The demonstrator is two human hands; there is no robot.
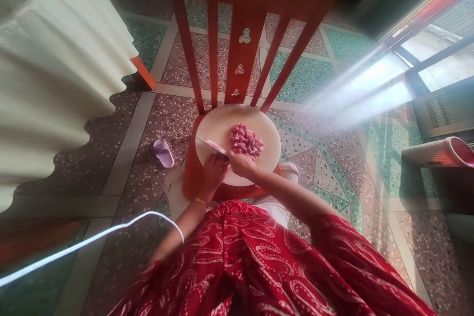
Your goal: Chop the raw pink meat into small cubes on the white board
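The left hand (214,170) is curled shut around the handle of a knife (212,146), whose blade runs up and to the left from the fist, lying flat and low over the round pale cutting board (218,126). Just beside it, the right hand (240,163) rests on the near part of the board with its fingers drawn together and bent down; whether they pinch anything cannot be told from this height. The two hands almost touch, the knife handle lying between them. Directly beyond the right hand's fingers, touching or all but touching them, sits a heap of diced pink meat (246,140), gathered right of the board's middle, while the knife blade lies apart from the heap on its left. The board rests on the seat of a red wooden chair (242,39), whose slatted back rises beyond it. A thin bangle (200,201) circles the left wrist, and both arms come out of red patterned cloth (259,266) at the bottom. On the speckled tiled floor (177,84), left of the chair, lies a pale purple slipper (163,152).
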